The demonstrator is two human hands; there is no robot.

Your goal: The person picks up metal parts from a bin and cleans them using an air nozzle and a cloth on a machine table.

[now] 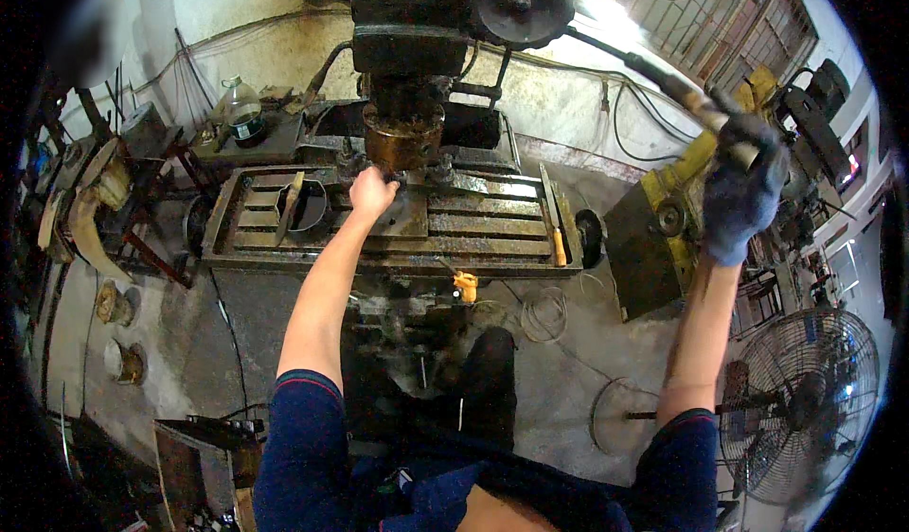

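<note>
My gloved right hand (pixel 743 191) is raised at the right and wrapped round the end of a long lever (pixel 668 85). That lever slopes up to the left toward the round hub (pixel 521 4) on the machine's head. My bare left hand (pixel 374 193) is closed over the machine's slotted table (pixel 464 239), just below the rusty spindle head (pixel 402 133). A small dark part shows at its fingertips; what it grips is hidden. Beneath that hand a flat metal plate (pixel 402 220) lies on the table.
A pot with a brush (pixel 308 205) sits on the table's left. A yellow-handled file (pixel 557 239) lies at its right end. Below the front edge is a yellow switch box (pixel 465 287). A yellow-and-dark machine (pixel 653 220) and a standing fan (pixel 805 399) flank my right arm.
</note>
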